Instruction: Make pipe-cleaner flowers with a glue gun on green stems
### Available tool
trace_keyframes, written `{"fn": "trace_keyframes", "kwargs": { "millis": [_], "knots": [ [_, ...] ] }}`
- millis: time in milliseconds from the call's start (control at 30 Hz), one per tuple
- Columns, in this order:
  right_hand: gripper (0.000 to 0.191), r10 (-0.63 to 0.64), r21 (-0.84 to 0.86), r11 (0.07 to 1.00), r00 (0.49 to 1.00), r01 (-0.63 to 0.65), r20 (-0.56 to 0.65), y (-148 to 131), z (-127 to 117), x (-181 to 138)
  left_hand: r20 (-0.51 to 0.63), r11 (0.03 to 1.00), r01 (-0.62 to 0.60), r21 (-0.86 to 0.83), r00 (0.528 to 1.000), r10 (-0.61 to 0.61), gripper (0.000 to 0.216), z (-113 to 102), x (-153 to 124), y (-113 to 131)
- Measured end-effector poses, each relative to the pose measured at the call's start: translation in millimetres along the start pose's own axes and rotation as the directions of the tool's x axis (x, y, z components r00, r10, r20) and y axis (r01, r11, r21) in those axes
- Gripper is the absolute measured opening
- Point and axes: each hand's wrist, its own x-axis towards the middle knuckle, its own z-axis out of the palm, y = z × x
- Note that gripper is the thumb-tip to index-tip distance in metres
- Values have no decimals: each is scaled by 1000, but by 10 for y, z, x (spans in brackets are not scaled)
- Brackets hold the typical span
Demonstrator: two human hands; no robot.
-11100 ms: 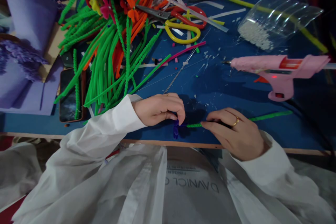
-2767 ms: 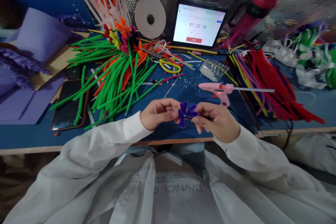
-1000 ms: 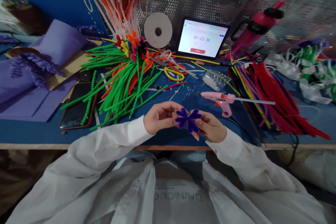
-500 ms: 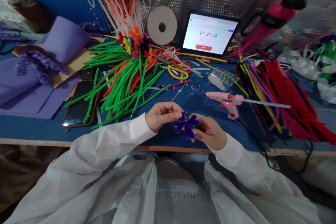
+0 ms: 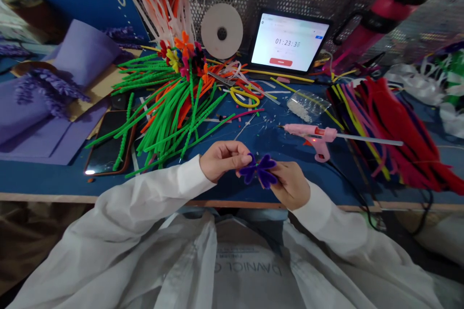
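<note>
A purple pipe-cleaner flower (image 5: pixel 266 170) with fuzzy looped petals is held between my two hands, over the front of the blue table. The thumb and fingers of my left hand (image 5: pixel 225 160) pinch a petal on its left side. My right hand (image 5: pixel 292 184) is closed at the flower's right, its fingers partly hidden behind the petals. Just beyond my right hand lies a pink hot glue gun (image 5: pixel 315 137) with a clear glue stick in its back. Left of my hands spreads a heap of green pipe cleaners (image 5: pixel 166 125).
Pipe cleaners in red, pink and yellow (image 5: pixel 395 130) lie at the right. A tablet (image 5: pixel 290 41) showing a timer, a white ribbon roll (image 5: pixel 222 31) and a pink bottle (image 5: pixel 380 24) stand at the back. A phone (image 5: pixel 110 142) and purple wrapping paper (image 5: pixel 39 135) lie left.
The purple flower has turned between my hands, its petals now pointing differently. My right hand has shifted slightly and closed more behind it. My left hand keeps its pinch.
</note>
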Motion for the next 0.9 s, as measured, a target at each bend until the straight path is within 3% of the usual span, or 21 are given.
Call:
{"fn": "trace_keyframes", "kwargs": {
  "millis": [300, 633, 767, 900],
  "knots": [
    [31, 55, 149, 987, 998, -58, 25, 18, 15, -21, 5, 1000, 3, -22, 1000, -3, 30, 1, 2, 4],
    [34, 91, 455, 872, 974, -178, 207, 33, -27, -17, 67, 997, 57, -44, 996, -54, 32, 1, -18, 10],
    [30, 138, 608, 747, 957, -270, 256, 50, 6, -54, 129, 996, 75, -45, 989, -69, 31, 0, -24, 25],
    [30, 255, 777, 459, 902, -431, 349, 47, 61, -93, 152, 1000, -17, 2, 988, 17, 34, 29, -50, 87]
  ]
}}
